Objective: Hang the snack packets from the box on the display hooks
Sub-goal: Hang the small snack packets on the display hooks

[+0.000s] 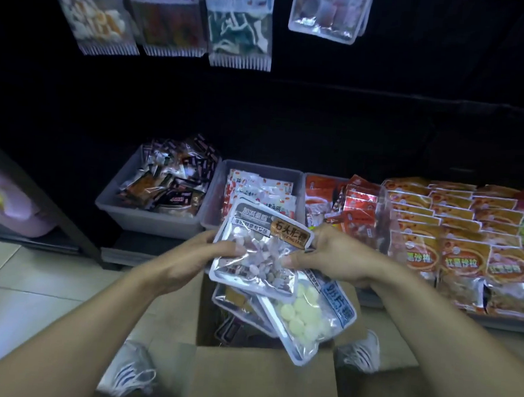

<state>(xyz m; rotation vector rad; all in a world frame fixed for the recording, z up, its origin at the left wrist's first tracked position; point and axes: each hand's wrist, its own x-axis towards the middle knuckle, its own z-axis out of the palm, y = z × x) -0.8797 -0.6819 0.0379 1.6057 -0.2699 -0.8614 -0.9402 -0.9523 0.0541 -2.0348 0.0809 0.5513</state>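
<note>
the left hand [212, 244] pinches the left edge of a silver snack packet [259, 250] held above the open cardboard box [262, 379]. the packet's long axis runs up and down, leaning slightly right, its orange label end pointing away toward the grey bins [149, 213]. the right hand [327, 257] clamps its right edge together with a pale-candy packet [305, 317] fanned out beneath, pointing down and right. hung packets [240, 28] show above.

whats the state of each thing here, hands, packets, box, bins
left hand: gripping the top packet's left edge
right hand: gripping its right edge
top packet: sealed, held above the box
yellow candy packet: sealed, partly under the top packet
box: open, packets inside
hanging packets: hung on the display
grey bins: filled with snacks
</note>
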